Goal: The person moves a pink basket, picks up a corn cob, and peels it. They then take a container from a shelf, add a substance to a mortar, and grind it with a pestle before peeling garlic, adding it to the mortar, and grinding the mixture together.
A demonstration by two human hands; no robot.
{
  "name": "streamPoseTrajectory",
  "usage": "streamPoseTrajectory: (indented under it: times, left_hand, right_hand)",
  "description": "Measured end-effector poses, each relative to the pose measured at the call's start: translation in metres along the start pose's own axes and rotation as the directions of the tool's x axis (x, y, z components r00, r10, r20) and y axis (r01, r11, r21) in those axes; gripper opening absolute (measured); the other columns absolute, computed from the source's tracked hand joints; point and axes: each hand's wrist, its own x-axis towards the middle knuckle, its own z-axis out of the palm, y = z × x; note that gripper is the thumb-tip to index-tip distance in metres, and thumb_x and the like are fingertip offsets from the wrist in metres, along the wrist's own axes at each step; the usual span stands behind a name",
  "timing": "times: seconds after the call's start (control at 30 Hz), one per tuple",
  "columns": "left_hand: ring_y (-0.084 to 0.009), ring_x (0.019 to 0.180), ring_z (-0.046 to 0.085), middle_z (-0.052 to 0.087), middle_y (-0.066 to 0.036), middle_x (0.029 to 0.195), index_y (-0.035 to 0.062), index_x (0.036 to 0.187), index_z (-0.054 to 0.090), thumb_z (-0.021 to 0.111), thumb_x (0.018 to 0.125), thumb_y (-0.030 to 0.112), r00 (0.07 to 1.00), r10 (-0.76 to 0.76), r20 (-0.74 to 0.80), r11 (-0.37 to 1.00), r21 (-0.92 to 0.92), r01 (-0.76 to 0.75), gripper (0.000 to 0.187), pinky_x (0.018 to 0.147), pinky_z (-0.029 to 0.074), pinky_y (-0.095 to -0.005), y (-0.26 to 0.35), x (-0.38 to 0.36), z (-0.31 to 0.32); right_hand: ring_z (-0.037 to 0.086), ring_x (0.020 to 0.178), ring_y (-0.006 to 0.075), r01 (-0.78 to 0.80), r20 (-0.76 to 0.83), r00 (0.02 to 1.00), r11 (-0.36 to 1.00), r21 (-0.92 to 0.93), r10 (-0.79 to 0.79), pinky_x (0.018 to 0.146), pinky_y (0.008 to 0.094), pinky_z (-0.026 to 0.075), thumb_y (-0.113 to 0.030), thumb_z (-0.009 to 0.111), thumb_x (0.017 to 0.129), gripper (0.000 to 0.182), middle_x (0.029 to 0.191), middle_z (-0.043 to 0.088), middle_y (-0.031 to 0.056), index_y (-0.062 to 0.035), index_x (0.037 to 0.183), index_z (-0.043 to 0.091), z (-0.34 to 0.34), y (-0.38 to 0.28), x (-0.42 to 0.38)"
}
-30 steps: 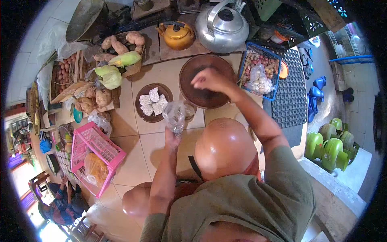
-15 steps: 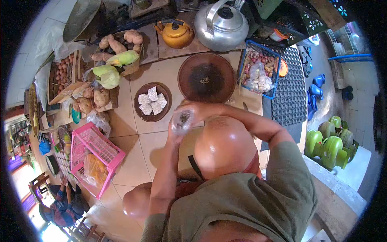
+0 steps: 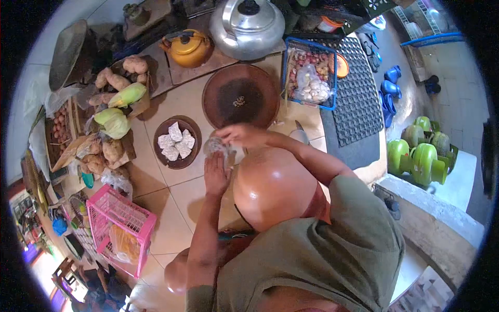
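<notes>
A small clear plastic bag (image 3: 213, 146) with something dark inside it is between my hands, beside the floor plate. My left hand (image 3: 216, 176) touches its lower side, fingers stretched out and thumb apart. Just above and to the right, my right hand (image 3: 243, 135) is slightly blurred, its fingers apart near the top of the bag. Beyond my hands is a wide brown stone mortar (image 3: 215, 101) with a few small pale seeds in its dark middle. To the left, a small brown plate (image 3: 178, 162) carries several white, speckled chunks.
A knife (image 3: 299, 131) lies right of the mortar. Blue basket (image 3: 335, 78) holds shallots and garlic. An orange kettle (image 3: 189, 51) and silver kettle (image 3: 249, 34) stand behind. Left are corn (image 3: 127, 96), potatoes (image 3: 113, 151) and a pink basket (image 3: 148, 226). Another person (image 3: 101, 288) sits lower left.
The view has shifted, so the surroundings sit further left. My hands have moved apart around the plastic bag: the left now lies flat against it, the right has loosened above it.
</notes>
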Motion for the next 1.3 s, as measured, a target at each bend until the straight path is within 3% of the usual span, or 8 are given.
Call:
streamPoseTrajectory:
  times: [0.13, 0.23, 0.33, 0.4, 0.63, 0.77, 0.93, 1.3]
  left_hand:
    - [-0.0338, 0.103, 0.05, 0.055, -0.02, 0.108, -0.0015, 0.112, 0.051, 0.047, 0.083, 0.024, 0.996, -0.03, 0.087, 0.99, 0.139, 0.018, 0.039, 0.094, 0.032, -0.0461, -0.016, 0.02, 0.013]
    - [-0.0309, 0.087, 0.055, 0.059, -0.017, 0.095, 0.0016, 0.087, 0.062, 0.047, 0.082, 0.021, 0.969, -0.063, 0.238, 0.998, 0.032, 0.057, 0.025, 0.08, 0.039, -0.0465, -0.026, 0.037, 0.022]
    - [-0.0326, 0.087, 0.053, 0.057, -0.017, 0.091, 0.0018, 0.086, 0.061, 0.055, 0.077, 0.019, 0.958, -0.027, 0.286, 0.999, -0.007, 0.031, 0.02, 0.078, 0.04, -0.0442, -0.028, 0.046, 0.014]
    - [-0.0335, 0.087, 0.052, 0.056, -0.017, 0.09, 0.0014, 0.086, 0.06, 0.058, 0.074, 0.016, 0.987, -0.019, 0.161, 1.0, -0.005, 0.02, 0.019, 0.078, 0.04, -0.0442, -0.007, 0.052, -0.014]
    - [-0.0268, 0.081, 0.05, 0.05, -0.011, 0.089, 0.0016, 0.093, 0.054, 0.058, 0.074, 0.004, 0.851, -0.443, -0.282, 0.88, -0.319, 0.352, 0.019, 0.073, 0.041, -0.0378, -0.019, 0.006, -0.015]
    - [-0.0129, 0.074, 0.051, 0.049, -0.006, 0.093, 0.0049, 0.107, 0.05, 0.047, 0.086, 0.006, 0.68, -0.731, -0.051, 0.427, -0.812, 0.398, 0.021, 0.064, 0.043, -0.027, -0.025, -0.007, -0.001]
    - [-0.0183, 0.085, 0.053, 0.051, -0.007, 0.102, 0.0098, 0.116, 0.046, 0.043, 0.091, 0.029, 0.491, -0.78, 0.388, -0.185, -0.892, 0.412, 0.032, 0.075, 0.045, -0.0314, -0.034, -0.013, 0.004]
    - [-0.0169, 0.08, 0.058, 0.052, -0.007, 0.094, 0.007, 0.113, 0.042, 0.06, 0.081, 0.009, 0.642, -0.707, 0.295, 0.082, -0.869, 0.488, 0.037, 0.059, 0.049, -0.0245, -0.046, -0.007, 0.026]
  right_hand:
    - [0.059, 0.09, 0.0172, 0.036, -0.698, 0.714, 0.993, 0.116, 0.055, 0.079, 0.0278, 0.048, -0.001, 0.053, 0.081, 0.031, 0.106, 0.058, 0.0124, 0.0003, 0.112, 0.053, -0.06, 0.003, -0.085]
    - [0.058, 0.093, 0.027, -0.488, -0.887, 0.447, 0.8, -0.349, -0.114, 0.078, 0.0347, 0.048, -0.01, 0.059, 0.078, 0.036, 0.103, 0.059, 0.0135, -0.0102, 0.113, 0.053, -0.078, 0.035, -0.162]
    - [0.052, 0.104, 0.0327, -0.549, -0.681, 0.717, 0.483, -0.682, -0.148, 0.089, 0.0441, 0.04, -0.018, 0.064, 0.072, 0.049, 0.112, 0.055, 0.0148, -0.0139, 0.119, 0.05, -0.047, 0.049, -0.2]
    - [0.042, 0.115, 0.0339, -0.514, -0.515, 0.857, -0.053, -0.856, -0.013, 0.097, 0.0512, 0.028, -0.027, 0.067, 0.067, 0.062, 0.122, 0.048, 0.014, -0.0154, 0.124, 0.046, -0.024, 0.05, -0.213]
    - [0.041, 0.113, 0.0337, -0.28, -0.328, 0.942, 0.376, -0.883, -0.071, 0.098, 0.0469, 0.029, -0.032, 0.059, 0.074, 0.057, 0.121, 0.045, 0.016, -0.0151, 0.126, 0.044, -0.013, -0.004, -0.161]
    - [0.041, 0.113, 0.033, 0.17, 0.068, 0.973, 0.49, -0.855, -0.22, 0.091, 0.048, 0.034, -0.035, 0.065, 0.067, 0.07, 0.12, 0.043, 0.0171, -0.015, 0.129, 0.042, -0.005, -0.032, -0.059]
    - [0.043, 0.109, 0.0323, 0.66, 0.54, 0.682, 0.096, -0.745, -0.492, 0.088, 0.0468, 0.034, -0.038, 0.068, 0.062, 0.071, 0.118, 0.043, 0.0153, -0.0159, 0.126, 0.043, 0.036, 0.029, 0.025]
    - [0.018, 0.132, 0.0344, 0.422, 0.356, 0.898, 0.282, -0.862, -0.256, 0.107, 0.0506, 0.006, -0.05, 0.061, 0.068, 0.083, 0.143, 0.015, 0.0187, -0.0178, 0.137, 0.027, 0.021, 0.039, 0.036]
